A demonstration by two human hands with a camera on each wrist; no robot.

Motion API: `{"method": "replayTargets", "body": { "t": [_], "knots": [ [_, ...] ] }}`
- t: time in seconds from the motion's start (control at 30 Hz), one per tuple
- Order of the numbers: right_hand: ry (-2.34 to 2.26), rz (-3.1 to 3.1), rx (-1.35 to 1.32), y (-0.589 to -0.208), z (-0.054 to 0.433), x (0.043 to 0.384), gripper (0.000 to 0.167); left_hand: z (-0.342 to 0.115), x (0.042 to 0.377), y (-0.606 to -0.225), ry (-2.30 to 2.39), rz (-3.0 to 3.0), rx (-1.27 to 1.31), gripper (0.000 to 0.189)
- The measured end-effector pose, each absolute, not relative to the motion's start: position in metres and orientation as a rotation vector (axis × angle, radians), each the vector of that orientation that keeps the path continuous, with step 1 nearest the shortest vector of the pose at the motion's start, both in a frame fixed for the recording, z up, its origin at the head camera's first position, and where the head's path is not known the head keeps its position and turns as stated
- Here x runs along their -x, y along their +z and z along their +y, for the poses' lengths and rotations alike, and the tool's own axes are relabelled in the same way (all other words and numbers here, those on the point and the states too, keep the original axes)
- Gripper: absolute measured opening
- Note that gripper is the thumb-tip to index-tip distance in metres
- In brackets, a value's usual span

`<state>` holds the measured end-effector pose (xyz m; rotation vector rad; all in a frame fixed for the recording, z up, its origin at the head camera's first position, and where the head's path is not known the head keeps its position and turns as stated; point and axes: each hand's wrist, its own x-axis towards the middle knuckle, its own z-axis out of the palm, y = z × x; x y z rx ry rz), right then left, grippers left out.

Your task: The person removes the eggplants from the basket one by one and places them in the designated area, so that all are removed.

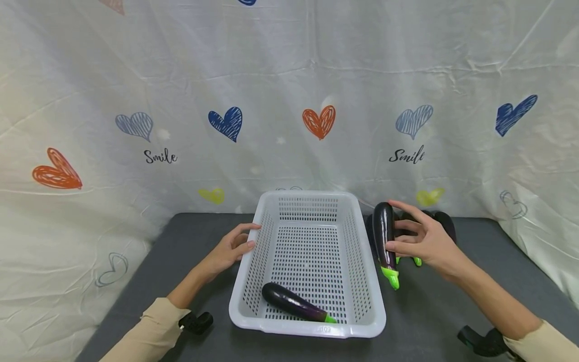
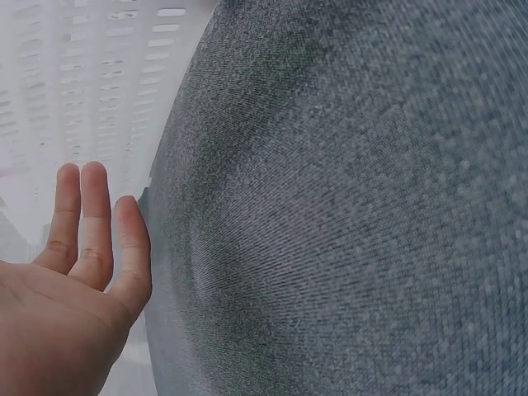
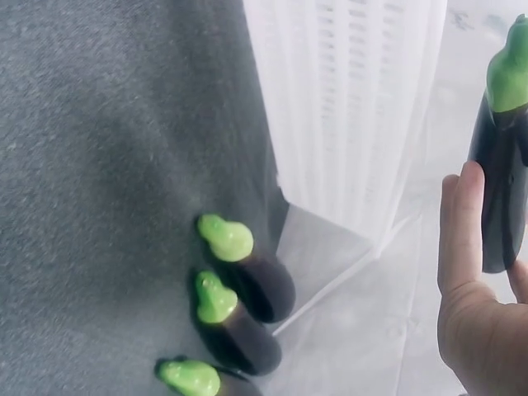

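My right hand (image 1: 427, 241) pinches a dark purple eggplant (image 1: 384, 236) between thumb and fingers, just outside the basket's right rim. The eggplant's green cap points down toward me; in the right wrist view, this eggplant (image 3: 503, 177) is partly cut off by the frame edge. My left hand (image 1: 229, 249) touches the left rim of the white plastic basket (image 1: 307, 329) with thumb and forefinger. Straight fingers (image 2: 95, 214) show beside the slotted wall in the left wrist view. Another eggplant (image 1: 294, 301) lies inside, along the near end of the basket.
Loose eggplants (image 3: 235, 330) lie side by side on the dark grey table (image 1: 203, 291), right of the basket and partly hidden behind my right hand in the head view. A white curtain (image 1: 271, 75) printed with hearts hangs behind the table.
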<state>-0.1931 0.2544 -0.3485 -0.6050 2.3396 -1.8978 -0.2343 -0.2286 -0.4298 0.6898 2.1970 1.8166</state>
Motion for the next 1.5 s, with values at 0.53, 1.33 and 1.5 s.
{"method": "replayTargets", "body": {
  "t": [0.53,1.33,1.5],
  "knots": [
    [-1.815,2.472,0.506,-0.365,0.291,0.183,0.085,-0.229,0.235,-0.425,1.821,2.220,-0.726,0.046],
    [-1.641,2.594,0.426,-0.388,0.346,0.190,0.089,-0.232,0.233,-0.422,1.825,2.272,-0.744,0.049],
    [-1.589,2.638,0.425,-0.391,0.363,0.195,0.091,-0.232,0.234,-0.422,1.820,2.283,-0.726,0.049]
  ]
}}
